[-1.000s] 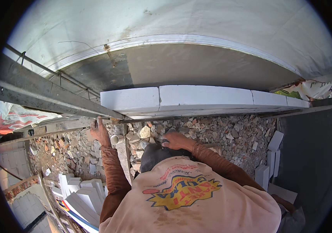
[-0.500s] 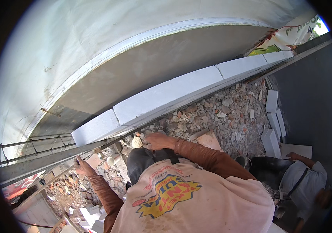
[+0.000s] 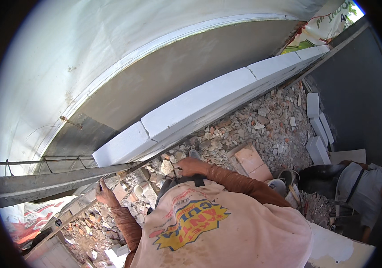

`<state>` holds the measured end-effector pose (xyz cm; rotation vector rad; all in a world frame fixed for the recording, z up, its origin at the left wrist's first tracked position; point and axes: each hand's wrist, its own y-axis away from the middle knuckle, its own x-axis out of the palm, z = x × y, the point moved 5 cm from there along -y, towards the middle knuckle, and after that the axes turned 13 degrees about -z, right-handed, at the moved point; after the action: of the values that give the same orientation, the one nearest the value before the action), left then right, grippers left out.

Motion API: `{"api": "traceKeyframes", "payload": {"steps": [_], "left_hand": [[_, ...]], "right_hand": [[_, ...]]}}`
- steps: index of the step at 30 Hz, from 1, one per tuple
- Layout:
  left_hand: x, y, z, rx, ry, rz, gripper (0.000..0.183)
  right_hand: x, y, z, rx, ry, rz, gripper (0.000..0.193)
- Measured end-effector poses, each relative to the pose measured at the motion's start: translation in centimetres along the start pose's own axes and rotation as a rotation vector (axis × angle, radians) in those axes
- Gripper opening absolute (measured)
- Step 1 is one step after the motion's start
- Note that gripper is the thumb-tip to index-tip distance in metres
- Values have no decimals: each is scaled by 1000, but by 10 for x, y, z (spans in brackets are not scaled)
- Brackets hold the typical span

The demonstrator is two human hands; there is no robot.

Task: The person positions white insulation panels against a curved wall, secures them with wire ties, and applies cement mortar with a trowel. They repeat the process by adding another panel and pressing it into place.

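Note:
My left hand (image 3: pixel 106 194) is raised beside the grey metal beam (image 3: pixel 43 182), near the left end of a row of white blocks (image 3: pixel 200 105). Its fingers are closed, with a small dark thing at the fingertips that is too small to name. Over the rubble, below the row, is my right hand (image 3: pixel 191 166). Those fingers curl inward, and whatever they may hold is hidden. Close to their tips lies a pale stone lump (image 3: pixel 167 167). Both my forearms wear brown sleeves.
Broken rubble (image 3: pixel 267 120) covers the ground, with tile slabs (image 3: pixel 250 161) on it. Loose white blocks (image 3: pixel 318 149) stand by the dark wall (image 3: pixel 356 98) on the right. A co-worker in a pale shirt (image 3: pixel 363 187) is at the right, near a bucket (image 3: pixel 278 185).
The view has shifted, so the block row sits higher at its right end. My left hand's fingers have drawn together. My right hand shows slightly lower and farther right.

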<state>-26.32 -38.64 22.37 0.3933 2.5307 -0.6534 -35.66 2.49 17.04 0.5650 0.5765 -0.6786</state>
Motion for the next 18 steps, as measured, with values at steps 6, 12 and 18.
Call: {"api": "traceKeyframes", "payload": {"steps": [6, 12, 18], "left_hand": [[0, -6, 19, -201, 204, 145, 36], [-8, 0, 48, -379, 292, 215, 26], [-23, 17, 48, -461, 402, 336, 29]], "right_hand": [[32, -26, 48, -39, 3, -47, 43], [59, -59, 101, -40, -178, -13, 46], [70, -84, 153, -35, -397, 88, 44]]}}
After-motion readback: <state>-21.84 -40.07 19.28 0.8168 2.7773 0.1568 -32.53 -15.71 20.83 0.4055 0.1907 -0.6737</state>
